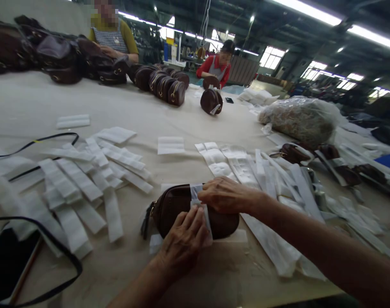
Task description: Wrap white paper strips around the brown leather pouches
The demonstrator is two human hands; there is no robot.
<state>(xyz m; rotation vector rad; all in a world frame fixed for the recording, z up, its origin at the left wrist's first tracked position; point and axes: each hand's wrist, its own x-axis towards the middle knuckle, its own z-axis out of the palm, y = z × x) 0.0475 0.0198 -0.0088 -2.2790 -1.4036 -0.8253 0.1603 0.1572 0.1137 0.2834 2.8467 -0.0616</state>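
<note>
A dark brown leather bag [174, 208] with rounded ends lies on the table in front of me, a tassel [145, 221] hanging at its left end. Around its middle runs a white foam strip [208, 229]. My left hand [186, 239] rests on the near side of the bag, its fingers stretched out and laid on the strip; its thumb is hidden. At the bag's upper edge my right hand [225, 194] has its fingers curled, pinching the strip. Flat white pieces [238, 236] lie partly under the bag.
Loose white strips [85, 179] are heaped to the left, and more strips [278, 248] lie to the right. A black strap [66, 256] loops at the left. Brown bags [169, 87] stand farther back, where two people work. A plastic-wrapped bundle [300, 117] sits at the right.
</note>
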